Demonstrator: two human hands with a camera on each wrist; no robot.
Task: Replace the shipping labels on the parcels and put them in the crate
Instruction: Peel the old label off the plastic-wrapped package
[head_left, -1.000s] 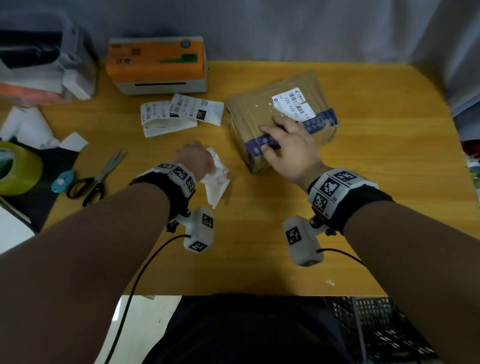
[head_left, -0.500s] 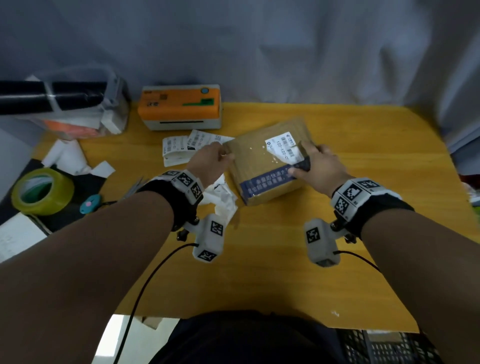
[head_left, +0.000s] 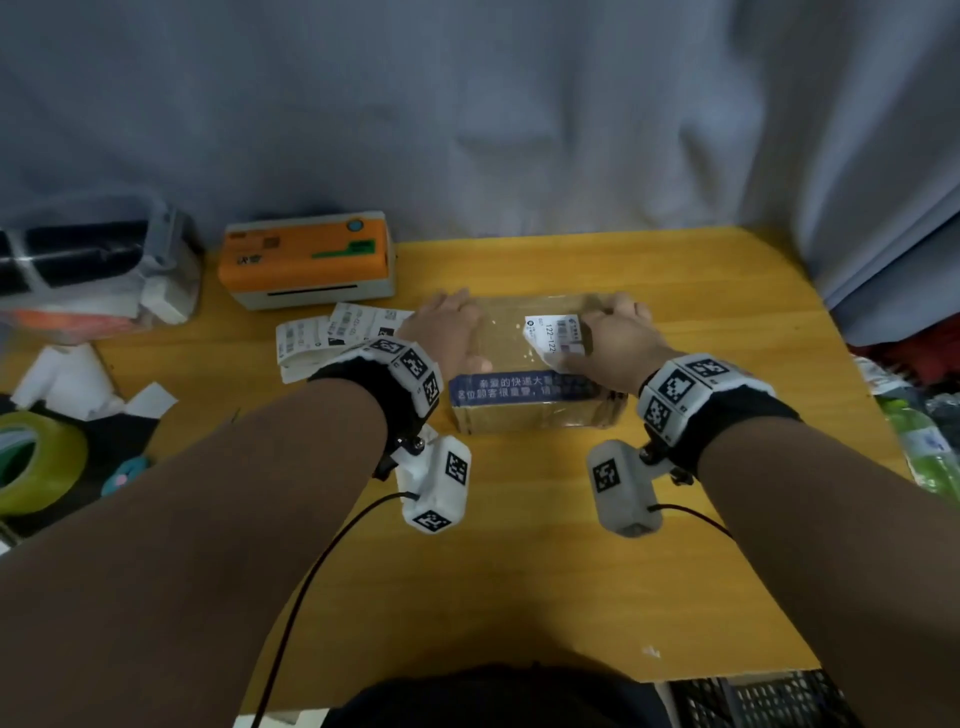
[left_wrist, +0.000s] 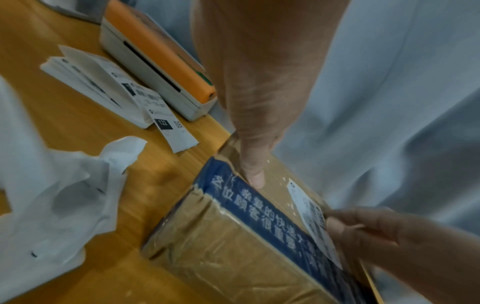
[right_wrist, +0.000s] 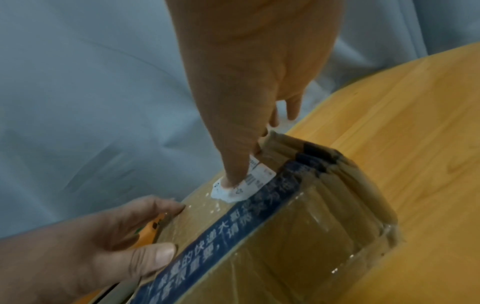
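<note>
Parcel (head_left: 524, 364) sits flat on the table (head_left: 519, 545), just right of the orange label printer (head_left: 306, 257). Left hand (head_left: 447, 332) grips the parcel's left end, thumb on top, fingers (right_wrist: 155, 207) curled over the edge. Right hand (head_left: 613, 343) grips the right end, thumb pressing the white shipping label (head_left: 553, 335). Spare labels (head_left: 332, 338) lie between printer and parcel.

Grey-blue fabric curtain (head_left: 519, 130) hanging in soft folds behind the work area, orange-yellow wood-grain desk (head_left: 519, 571) with rounded far right corner set against it, dim even indoor light, white floor (head_left: 291, 719) visible below the near desk edge.
</note>
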